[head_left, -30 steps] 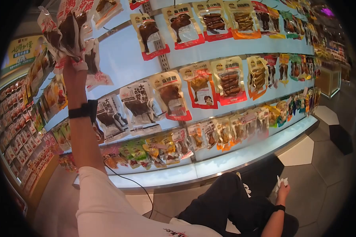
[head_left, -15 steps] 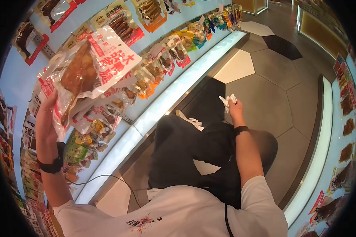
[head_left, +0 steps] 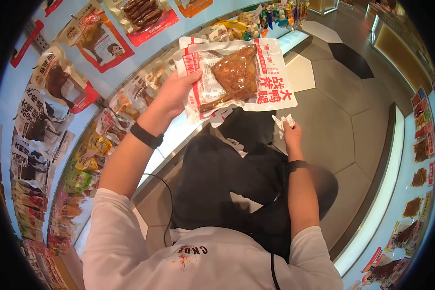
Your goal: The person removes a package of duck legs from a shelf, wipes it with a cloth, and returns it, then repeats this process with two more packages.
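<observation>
In my left hand [head_left: 178,92] is a vacuum-packed duck leg [head_left: 236,75], gripped by the left end of its clear and white packaging with red print. The brown leg shows through the plastic, and the pack is held up in front of me, above my knees. Lower and to the right, my right hand [head_left: 293,134] is closed around a crumpled white tissue [head_left: 282,122], over my right thigh. A dark band circles each wrist.
Hanging snack packs line the left wall, among them a red-edged pouch [head_left: 96,41] and black-and-white packs [head_left: 34,140]. More packs [head_left: 422,151] hang on the right. A lit ledge [head_left: 372,212] edges the tiled floor [head_left: 324,92]. A thin cable [head_left: 171,203] runs beside me.
My left hand has moved right, away from the left shelf, bringing the duck leg pack in front of me and turning it more level. My right hand has stayed nearly in place with the tissue.
</observation>
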Demonstrator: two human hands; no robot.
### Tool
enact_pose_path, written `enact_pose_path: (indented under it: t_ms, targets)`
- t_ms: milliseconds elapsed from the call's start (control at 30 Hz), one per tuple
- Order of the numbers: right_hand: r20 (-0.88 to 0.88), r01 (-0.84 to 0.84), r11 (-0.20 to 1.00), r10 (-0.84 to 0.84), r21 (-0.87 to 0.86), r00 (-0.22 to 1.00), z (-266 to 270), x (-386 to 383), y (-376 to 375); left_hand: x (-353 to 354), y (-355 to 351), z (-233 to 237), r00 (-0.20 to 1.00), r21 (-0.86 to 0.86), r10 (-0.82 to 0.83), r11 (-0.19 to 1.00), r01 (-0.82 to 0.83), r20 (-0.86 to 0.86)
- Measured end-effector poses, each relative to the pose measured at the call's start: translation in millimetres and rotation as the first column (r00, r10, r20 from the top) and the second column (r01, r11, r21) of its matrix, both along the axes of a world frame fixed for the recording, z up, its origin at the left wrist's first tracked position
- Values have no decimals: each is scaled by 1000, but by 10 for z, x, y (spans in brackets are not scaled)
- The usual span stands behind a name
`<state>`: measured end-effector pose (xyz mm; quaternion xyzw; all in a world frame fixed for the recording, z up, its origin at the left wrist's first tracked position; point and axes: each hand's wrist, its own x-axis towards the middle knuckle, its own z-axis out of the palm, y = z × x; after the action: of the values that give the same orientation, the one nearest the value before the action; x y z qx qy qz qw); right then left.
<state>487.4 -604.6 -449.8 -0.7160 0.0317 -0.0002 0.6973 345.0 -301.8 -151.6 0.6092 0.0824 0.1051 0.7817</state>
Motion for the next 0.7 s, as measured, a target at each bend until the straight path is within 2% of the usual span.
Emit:
enact_pose_path:
  t_ms: [67,167,300,367,500,700]
  targets:
    - [-10,-8,999,9,45,1000,56,-54,-4,249,182,-417,1000,0,8,1000,-8,13]
    - [-47,-16,1000,16,-5,999,41,-48,-12,504,454,-1034,998,88,61,994,-58,-36]
    - [-50,-1,1000,2,31,999,49,-93,26,540,741,-1738,986,155,137,980,-121,-94]
    - [-57,3,998,0,68,998,20,-82,56,465,911,-2030,969,108,209,975,-195,-133]
    - [-73,-39,999,38,-14,997,16,-92,88,231,1190,-2292,956,-50,275,958,-281,-101]
    - [-68,-103,995,101,-20,993,-24,-98,179,-180,1400,-2640,910,-118,383,908,-403,-156]
